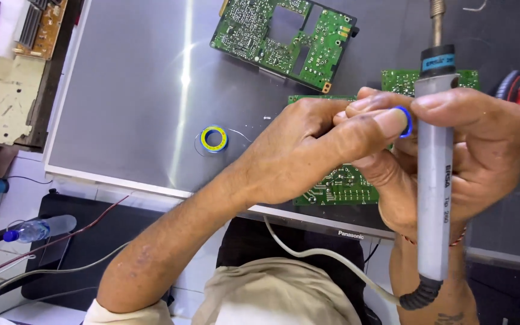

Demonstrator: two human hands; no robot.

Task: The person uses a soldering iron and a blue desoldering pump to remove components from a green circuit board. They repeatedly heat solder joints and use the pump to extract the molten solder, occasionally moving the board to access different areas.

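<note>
The right hand (470,150) is wrapped around a grey, pencil-shaped soldering iron (434,180), tip pointing away from the person. The left hand (308,150) presses fingertips together on a small blue ring (405,122) at the iron's barrel. Both sit above a green printed circuit board (338,183) lying on a grey metal panel (133,96). A yellow-and-blue solder reel (214,139) rests well apart to the left. Judged step: adjusting the iron; next, steady lowering to the board.

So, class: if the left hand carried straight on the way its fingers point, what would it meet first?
The left hand points right, at the right hand holding the grey soldering iron. Its fingertips already seem to touch them, though depth is unclear.
</note>
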